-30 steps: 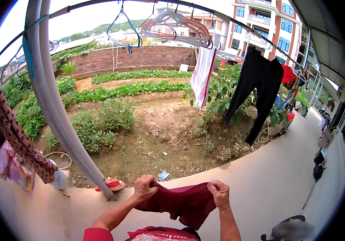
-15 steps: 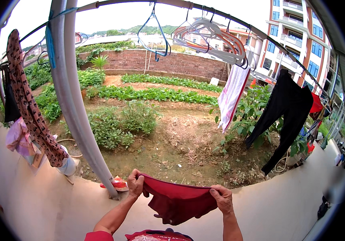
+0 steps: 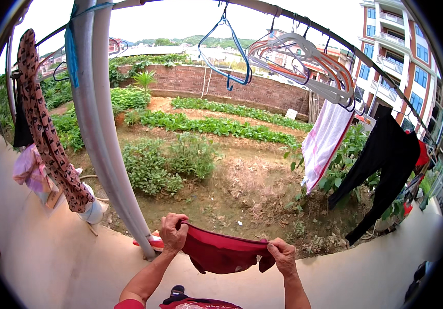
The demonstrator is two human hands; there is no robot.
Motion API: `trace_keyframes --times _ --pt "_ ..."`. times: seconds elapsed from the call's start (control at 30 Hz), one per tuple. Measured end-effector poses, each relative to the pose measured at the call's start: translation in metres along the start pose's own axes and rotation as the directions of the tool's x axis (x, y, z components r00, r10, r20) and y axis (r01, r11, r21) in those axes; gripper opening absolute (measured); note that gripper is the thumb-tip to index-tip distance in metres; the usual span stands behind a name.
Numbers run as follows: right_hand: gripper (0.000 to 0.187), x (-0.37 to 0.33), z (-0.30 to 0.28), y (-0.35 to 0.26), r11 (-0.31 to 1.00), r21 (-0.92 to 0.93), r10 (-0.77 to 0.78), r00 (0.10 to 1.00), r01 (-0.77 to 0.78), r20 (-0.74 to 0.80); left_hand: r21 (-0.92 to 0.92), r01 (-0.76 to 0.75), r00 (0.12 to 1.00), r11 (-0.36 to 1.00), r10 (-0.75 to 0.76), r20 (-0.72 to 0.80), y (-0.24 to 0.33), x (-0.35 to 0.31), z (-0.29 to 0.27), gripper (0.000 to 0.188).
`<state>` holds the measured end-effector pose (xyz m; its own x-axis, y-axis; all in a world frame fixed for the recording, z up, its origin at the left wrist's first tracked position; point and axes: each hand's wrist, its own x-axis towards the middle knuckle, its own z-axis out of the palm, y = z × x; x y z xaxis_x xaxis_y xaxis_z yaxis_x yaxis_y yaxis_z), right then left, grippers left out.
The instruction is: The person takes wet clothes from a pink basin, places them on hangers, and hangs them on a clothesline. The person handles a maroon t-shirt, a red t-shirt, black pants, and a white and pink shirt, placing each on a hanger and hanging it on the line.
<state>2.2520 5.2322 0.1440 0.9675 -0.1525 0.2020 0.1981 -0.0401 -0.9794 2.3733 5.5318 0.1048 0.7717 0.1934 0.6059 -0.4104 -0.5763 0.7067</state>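
Toward seven o'clock, at the lower rim, a plain bright-red cloth sleeve [image 3: 130,305] ends near the elbow, leaving the left forearm [image 3: 147,280] bare. At six o'clock shows a strip of a red fabric shirt front [image 3: 206,304], with a white line print and pale lettering. Between six and seven o'clock, a dark, round-tipped shoe [image 3: 177,290] bears a greyish patch. The right forearm [image 3: 294,289], toward five o'clock, is bare too.
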Motion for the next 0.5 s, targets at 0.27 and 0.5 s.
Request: trace_keyframes --times 0.27,0.5 --pt "0.013 0.035 0.032 -0.004 0.822 -0.570 -0.065 0.994 0.006 -0.083 -0.268 0.107 0.842 0.958 0.055 0.537 0.015 0.051 -0.044 0.016" --pt "0.024 0.075 0.097 -0.140 0.344 -0.870 -0.766 0.642 0.353 -0.043 -0.134 0.000 0.588 0.991 0.109 0.801 -0.004 0.062 -0.050 0.027"
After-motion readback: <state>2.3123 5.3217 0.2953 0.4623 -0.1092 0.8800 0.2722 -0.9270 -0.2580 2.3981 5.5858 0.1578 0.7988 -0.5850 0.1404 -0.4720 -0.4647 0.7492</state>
